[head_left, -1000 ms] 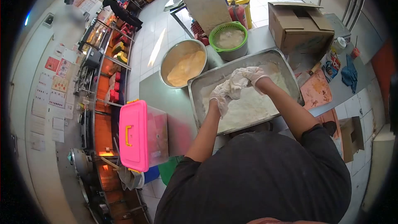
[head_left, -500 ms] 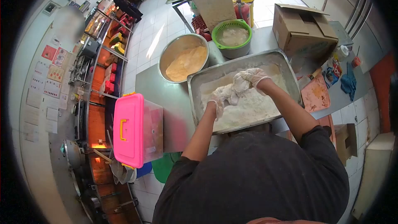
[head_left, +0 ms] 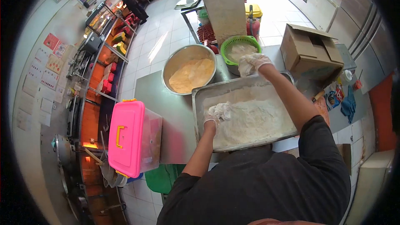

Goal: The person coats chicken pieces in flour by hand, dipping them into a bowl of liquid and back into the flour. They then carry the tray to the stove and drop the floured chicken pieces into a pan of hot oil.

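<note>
With the tray's middle as the clock's centre and twelve on the far side from the worker, the left hand (head_left: pixel 211 120) was at nine, inside the metal tray (head_left: pixel 228 88). As far as I could see, its gloved fingers were closed around a ragged, floured lump (head_left: pixel 221 110), which sat just within the tray's left wall. The right hand (head_left: pixel 255 64), gloved too, hung at twelve over the far rim, well apart from the left. It was so caked in white that I couldn't tell whether its fingers were clamped on a piece or simply bunched together.

White flour (head_left: pixel 260 118) covered the tray's floor, heaped and rough across the middle. Close by that right hand, also at twelve, stood a green basket (head_left: pixel 251 40) in a grey pot, with something pale inside it. A steel bowl (head_left: pixel 176 61) stood between ten and eleven, just beside the tray's corner, holding an orange-yellow mass (head_left: pixel 191 76).

Out at two I noticed an open-topped cardboard box (head_left: pixel 306 54), and at three a blue cloth (head_left: pixel 348 107) beside a printed packet (head_left: pixel 333 96). A clear bin with a pink lid (head_left: pixel 126 138) stood between eight and nine.
</note>
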Demonstrator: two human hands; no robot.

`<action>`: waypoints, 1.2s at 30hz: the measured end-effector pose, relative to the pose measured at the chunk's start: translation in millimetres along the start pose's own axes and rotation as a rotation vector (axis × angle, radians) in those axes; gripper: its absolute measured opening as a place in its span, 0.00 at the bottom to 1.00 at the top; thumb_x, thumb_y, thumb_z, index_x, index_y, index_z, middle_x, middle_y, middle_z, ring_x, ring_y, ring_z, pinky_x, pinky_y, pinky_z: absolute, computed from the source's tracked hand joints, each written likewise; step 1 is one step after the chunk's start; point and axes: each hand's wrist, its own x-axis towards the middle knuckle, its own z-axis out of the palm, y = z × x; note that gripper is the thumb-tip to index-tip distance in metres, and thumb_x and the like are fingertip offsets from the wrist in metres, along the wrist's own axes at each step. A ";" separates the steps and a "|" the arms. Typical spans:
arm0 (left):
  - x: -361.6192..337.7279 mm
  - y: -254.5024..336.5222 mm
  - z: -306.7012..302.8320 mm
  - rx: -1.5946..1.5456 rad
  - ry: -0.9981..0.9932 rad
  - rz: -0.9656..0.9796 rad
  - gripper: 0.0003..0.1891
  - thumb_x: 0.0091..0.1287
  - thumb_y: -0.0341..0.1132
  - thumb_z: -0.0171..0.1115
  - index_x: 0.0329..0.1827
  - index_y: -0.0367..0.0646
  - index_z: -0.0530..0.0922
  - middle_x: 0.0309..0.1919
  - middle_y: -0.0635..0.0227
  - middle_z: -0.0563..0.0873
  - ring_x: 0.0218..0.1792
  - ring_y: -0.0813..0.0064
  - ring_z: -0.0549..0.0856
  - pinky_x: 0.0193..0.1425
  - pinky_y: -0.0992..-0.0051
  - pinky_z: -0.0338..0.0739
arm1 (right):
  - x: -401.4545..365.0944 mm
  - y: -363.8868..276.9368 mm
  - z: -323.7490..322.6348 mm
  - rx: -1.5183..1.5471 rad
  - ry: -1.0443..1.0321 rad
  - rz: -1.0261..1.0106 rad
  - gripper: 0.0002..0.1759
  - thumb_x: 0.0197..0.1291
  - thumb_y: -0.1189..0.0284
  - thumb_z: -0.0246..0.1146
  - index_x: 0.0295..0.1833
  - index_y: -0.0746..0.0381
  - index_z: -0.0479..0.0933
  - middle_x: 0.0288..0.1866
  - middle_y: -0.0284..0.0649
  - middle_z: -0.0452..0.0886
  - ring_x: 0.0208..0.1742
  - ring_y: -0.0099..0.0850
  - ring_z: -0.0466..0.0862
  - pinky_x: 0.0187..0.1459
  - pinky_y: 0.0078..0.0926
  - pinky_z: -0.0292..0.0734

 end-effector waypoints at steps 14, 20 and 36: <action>69.7 -102.2 -56.3 0.379 0.078 0.207 0.18 0.65 0.39 0.59 0.53 0.38 0.79 0.48 0.58 0.85 0.48 0.63 0.83 0.52 0.67 0.75 | 84.9 -26.6 -5.1 -1.122 0.011 0.096 0.19 0.60 0.59 0.59 0.51 0.59 0.81 0.50 0.48 0.83 0.51 0.42 0.83 0.51 0.39 0.78; 88.2 -140.3 -68.1 0.453 0.112 0.180 0.18 0.64 0.41 0.59 0.50 0.39 0.81 0.45 0.55 0.85 0.45 0.59 0.84 0.50 0.64 0.75 | 63.2 -15.2 10.4 -1.377 -0.184 -0.236 0.16 0.59 0.67 0.56 0.49 0.59 0.82 0.49 0.48 0.83 0.52 0.41 0.83 0.53 0.36 0.77; 73.9 46.7 15.3 -0.065 -0.218 0.142 0.10 0.66 0.33 0.60 0.46 0.39 0.82 0.40 0.67 0.86 0.38 0.74 0.84 0.44 0.75 0.79 | -155.3 -55.0 -11.5 -0.978 0.018 -0.302 0.19 0.55 0.62 0.61 0.54 0.51 0.78 0.42 0.44 0.81 0.46 0.45 0.80 0.48 0.43 0.74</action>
